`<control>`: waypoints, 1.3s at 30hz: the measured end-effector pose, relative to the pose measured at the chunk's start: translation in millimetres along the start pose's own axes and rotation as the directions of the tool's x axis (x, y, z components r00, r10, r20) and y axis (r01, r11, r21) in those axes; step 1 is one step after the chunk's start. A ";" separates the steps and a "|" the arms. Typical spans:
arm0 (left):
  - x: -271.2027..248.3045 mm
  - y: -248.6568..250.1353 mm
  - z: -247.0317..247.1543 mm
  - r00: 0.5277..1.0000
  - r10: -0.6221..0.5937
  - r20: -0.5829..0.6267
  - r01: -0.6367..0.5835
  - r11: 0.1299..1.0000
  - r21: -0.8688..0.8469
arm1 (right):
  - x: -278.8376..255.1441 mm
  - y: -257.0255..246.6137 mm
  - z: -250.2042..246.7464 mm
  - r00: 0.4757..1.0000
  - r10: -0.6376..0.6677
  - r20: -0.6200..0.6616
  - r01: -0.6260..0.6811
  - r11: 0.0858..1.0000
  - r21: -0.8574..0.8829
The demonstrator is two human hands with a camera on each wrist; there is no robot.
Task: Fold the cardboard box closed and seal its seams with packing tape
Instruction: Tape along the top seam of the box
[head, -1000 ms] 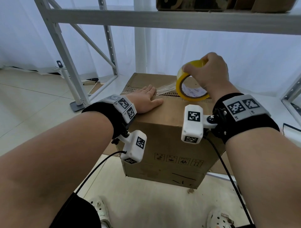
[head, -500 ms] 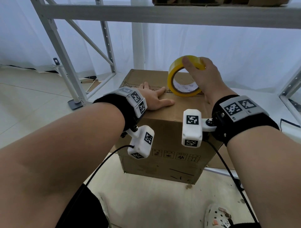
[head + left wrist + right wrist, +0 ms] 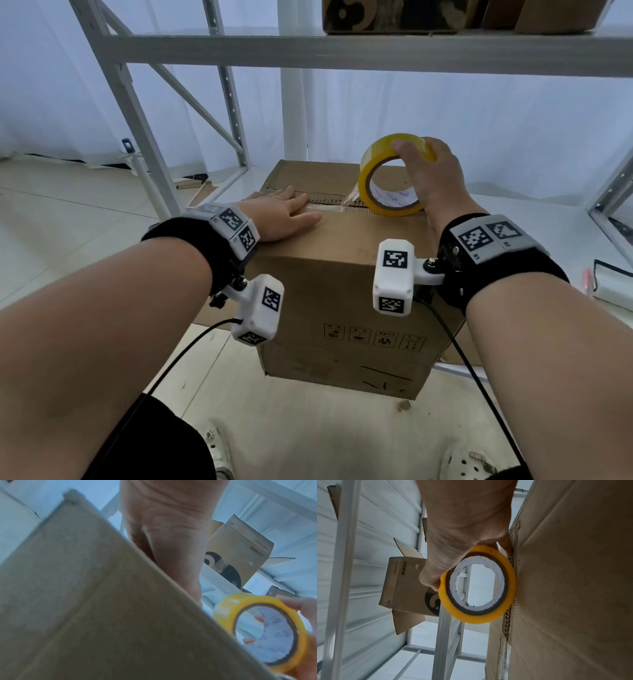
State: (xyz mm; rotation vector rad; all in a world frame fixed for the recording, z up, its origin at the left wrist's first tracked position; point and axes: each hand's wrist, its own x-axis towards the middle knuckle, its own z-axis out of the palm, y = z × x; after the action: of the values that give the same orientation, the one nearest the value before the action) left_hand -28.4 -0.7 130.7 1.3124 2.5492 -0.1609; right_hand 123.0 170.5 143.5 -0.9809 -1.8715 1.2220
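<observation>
A brown cardboard box [image 3: 342, 298] stands on the floor with its top flaps folded shut. My left hand [image 3: 284, 219] lies flat on the top, fingers straight, pressing down the start of a clear tape strip [image 3: 329, 207] along the centre seam. My right hand [image 3: 428, 178] grips a yellow roll of packing tape [image 3: 373, 178] from above, the roll standing on edge on the seam, right of the left hand. The tape roll [image 3: 477, 585] touches the corrugated seam edge in the right wrist view. The tape roll [image 3: 264, 632] and box side [image 3: 102, 608] fill the left wrist view.
A grey metal shelving rack [image 3: 342, 54] rises right behind and over the box, with other cardboard boxes [image 3: 411, 13] on its shelf. A rack upright [image 3: 137, 120] stands at the left. My feet in pale clogs [image 3: 469, 462] are on the tiled floor below.
My right hand has drawn the tape roll rightward along the seam, and a longer strip now lies between it and my left hand. The left hand has stayed pressing the top.
</observation>
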 end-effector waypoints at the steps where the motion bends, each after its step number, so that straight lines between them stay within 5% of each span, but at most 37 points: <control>1: -1.8 -4.8 0.1 1.000 -0.014 -0.007 0.013 1.000 -0.002 | 0.0 -0.3 -0.6 1.000 0.001 0.000 -0.001 1.000 0.004; 11: -9.6 3.1 2.9 0.994 -0.091 -0.066 0.088 0.995 -0.046 | 3.0 -1.9 -5.2 0.997 0.064 0.036 -0.067 0.994 0.082; 17: 3.6 56.1 3.5 1.000 0.026 -0.012 -0.026 0.997 -0.069 | 4.0 1.8 -4.6 0.999 0.039 0.039 -0.040 0.998 0.043; 23: 3.1 50.8 1.2 0.998 0.066 -0.019 -0.067 0.996 -0.064 | 7.2 -2.2 -8.4 0.996 0.053 0.076 -0.054 0.998 0.019; 30: 6.2 49.6 4.5 0.997 0.071 -0.034 -0.073 0.996 -0.058 | 12.2 21.4 -28.3 0.998 0.032 0.055 -0.011 0.941 -0.338; 33: 7.2 48.9 4.6 0.996 0.080 -0.026 -0.082 0.995 -0.059 | 10.6 28.8 -33.4 0.980 0.162 0.115 -0.131 0.961 -0.244; 39: 8.1 23.8 -0.5 0.999 0.042 -0.020 -0.043 0.998 -0.053 | -5.1 16.9 -21.1 0.966 0.151 0.212 -0.119 0.981 -0.155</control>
State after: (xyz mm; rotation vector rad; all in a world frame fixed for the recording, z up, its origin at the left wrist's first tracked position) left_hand -13.6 19.6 129.5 1.3530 2.5214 -0.0722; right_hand 147.1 179.5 133.8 -1.1008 -2.1192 1.3417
